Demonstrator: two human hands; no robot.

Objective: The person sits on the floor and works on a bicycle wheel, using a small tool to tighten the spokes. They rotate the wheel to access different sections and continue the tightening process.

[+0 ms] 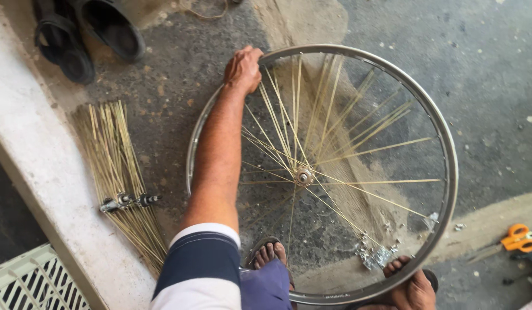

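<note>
1. Steel wheel rim point(449, 172): lies flat on the grey concrete floor point(484, 69), filling the centre and right of the frame. Thin brass-coloured spokes point(346, 155) run unevenly from the hub point(303, 176) to the rim, bunched toward the top.
2. Left hand point(243, 69): at upper centre, fingers wrapped closed around the top edge of the rim, arm extended across its left side.
3. Right hand point(414, 293): at the bottom edge, resting on the lower rim; the frame cuts it off, so how it grips cannot be told.
4. Loose spoke bundle point(113, 166): left of the rim, fanned on the floor, with a spare axle point(128, 201) lying across it.
5. Black sandals point(85, 34): upper left corner.
6. Orange-handled scissors point(521, 238): right edge, well apart from the rim.
7. Small nipples point(378, 255): heaped inside the rim, lower right.
</note>
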